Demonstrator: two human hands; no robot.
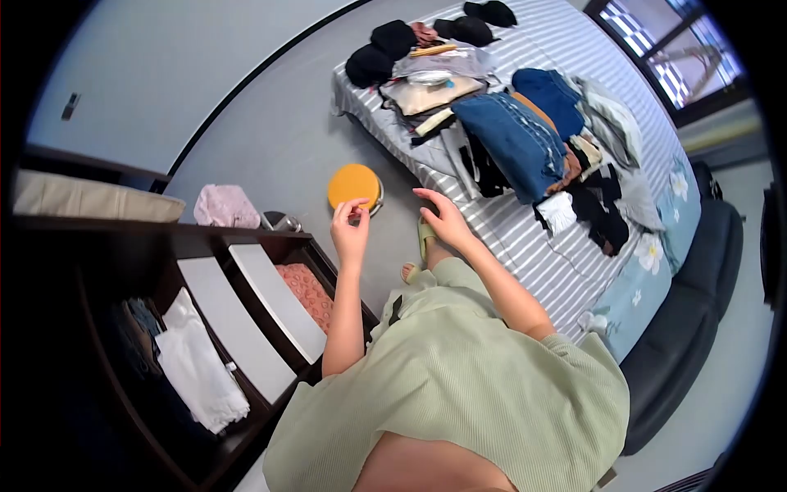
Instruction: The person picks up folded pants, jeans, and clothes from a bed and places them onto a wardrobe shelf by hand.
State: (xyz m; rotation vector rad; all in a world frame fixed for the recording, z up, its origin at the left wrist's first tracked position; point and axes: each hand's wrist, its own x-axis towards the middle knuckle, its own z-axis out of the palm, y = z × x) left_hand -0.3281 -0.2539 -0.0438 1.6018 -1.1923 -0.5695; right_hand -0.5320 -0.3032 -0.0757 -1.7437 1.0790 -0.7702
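Observation:
My left hand (350,232) is raised in front of the open cabinet, its fingers loosely bent and the thumb apart from them, with nothing visible in it. Level with it, my right hand (443,220) is held over the floor near the bed's edge, fingers stretched out and empty. In the view, a round stool with a yellow top (353,187) appears just beyond my left hand. The bed's pile includes folded blue jeans (512,143), a cream folded garment (430,96), black caps (393,38) and a white cloth item (557,213).
To the left stands a dark cabinet with light drawer fronts (238,328), a white garment (201,361) and a coral textured cloth (305,293). A pink bag (227,205) rests on its top. The striped bed (525,271) is on the right, beside a black padded bench (689,336).

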